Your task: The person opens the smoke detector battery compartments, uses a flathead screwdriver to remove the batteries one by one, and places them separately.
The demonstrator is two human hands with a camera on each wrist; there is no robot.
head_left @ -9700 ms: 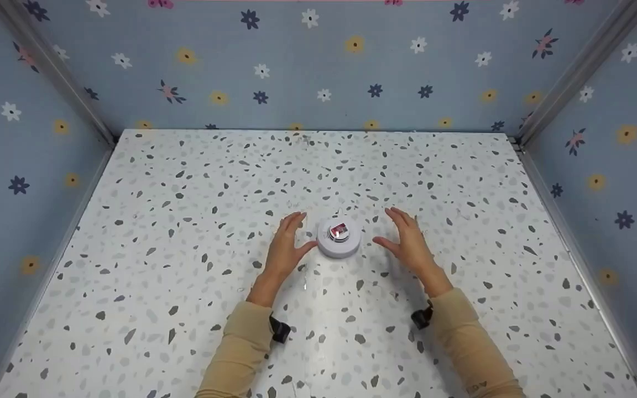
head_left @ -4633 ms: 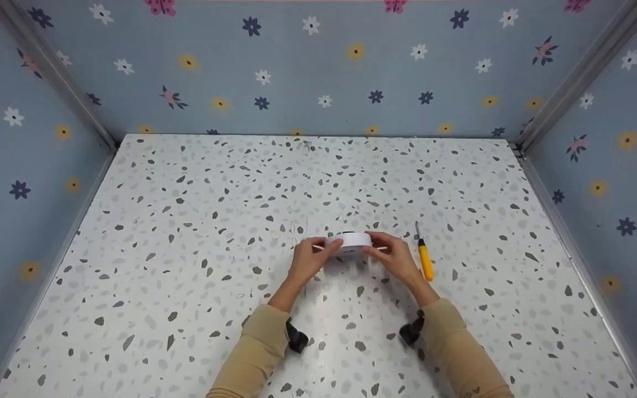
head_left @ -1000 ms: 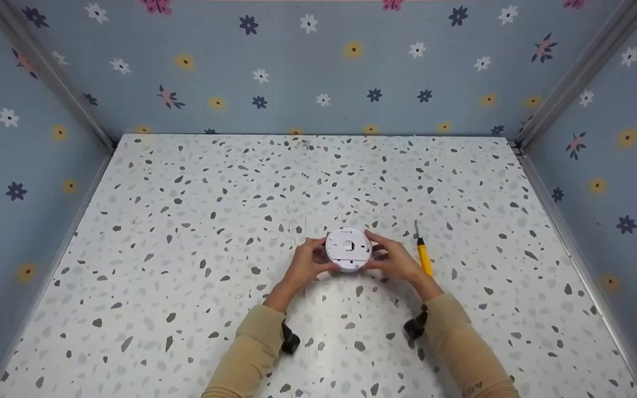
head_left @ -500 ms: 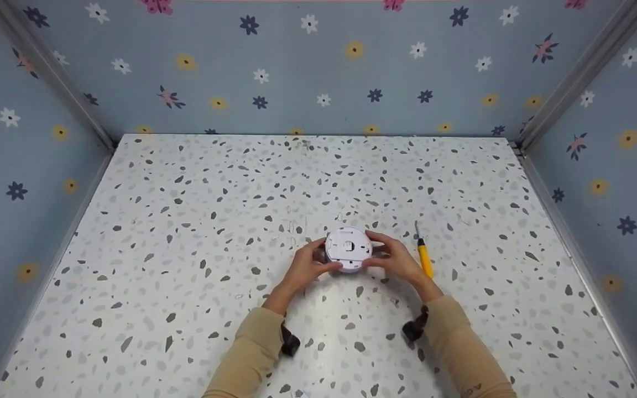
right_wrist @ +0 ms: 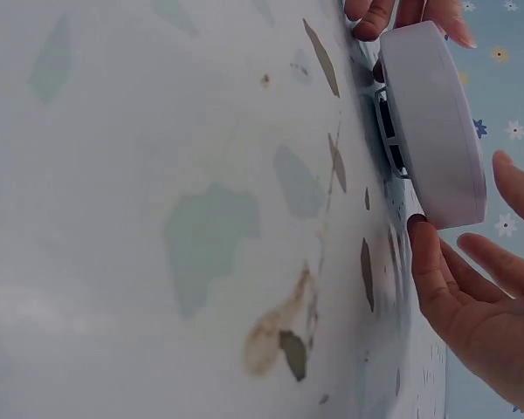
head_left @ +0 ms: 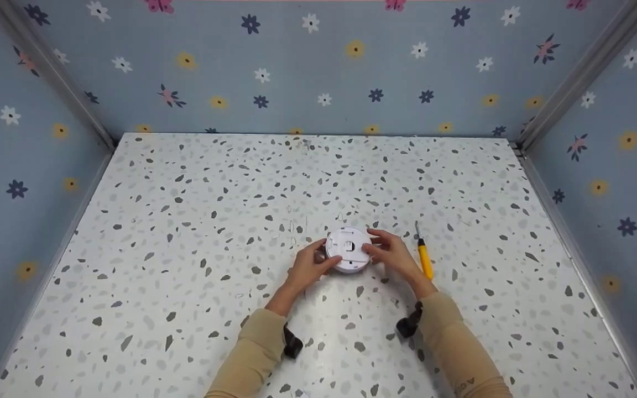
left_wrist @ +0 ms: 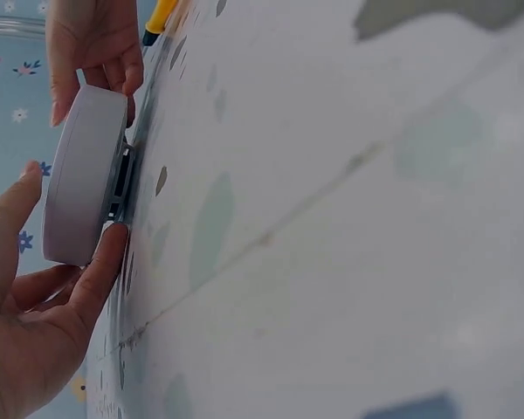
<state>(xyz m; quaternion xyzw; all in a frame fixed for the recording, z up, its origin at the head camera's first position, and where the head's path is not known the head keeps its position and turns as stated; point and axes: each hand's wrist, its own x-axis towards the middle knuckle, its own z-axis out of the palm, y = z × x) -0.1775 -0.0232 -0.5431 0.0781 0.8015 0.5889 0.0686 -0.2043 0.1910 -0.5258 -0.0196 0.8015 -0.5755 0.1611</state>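
Centre of the head view, slightly low: a white round smoke detector [head_left: 348,249] sits on the speckled worktop [head_left: 186,221], flat back plate facing up, with a small slot at its middle. In the wrist views its dark vented face is pressed down against the worktop.

Left hand [head_left: 308,267] comes in from lower left of the head view. Thumb and fingers curl round the detector's left rim and grip it; the left wrist view shows the thumb under the lower edge and a finger above.

Right hand [head_left: 393,257] comes in from lower right. Fingers curl over the right rim and reach onto the back plate, gripping it. In the right wrist view the thumb tip touches the rim; the other fingers stand just off it.

A yellow-handled screwdriver [head_left: 423,257] lies on the worktop just right of the right hand, metal tip pointing towards the top of the frame.

Beige sleeves on both forearms. Blue floral panels wall the worktop on three sides.
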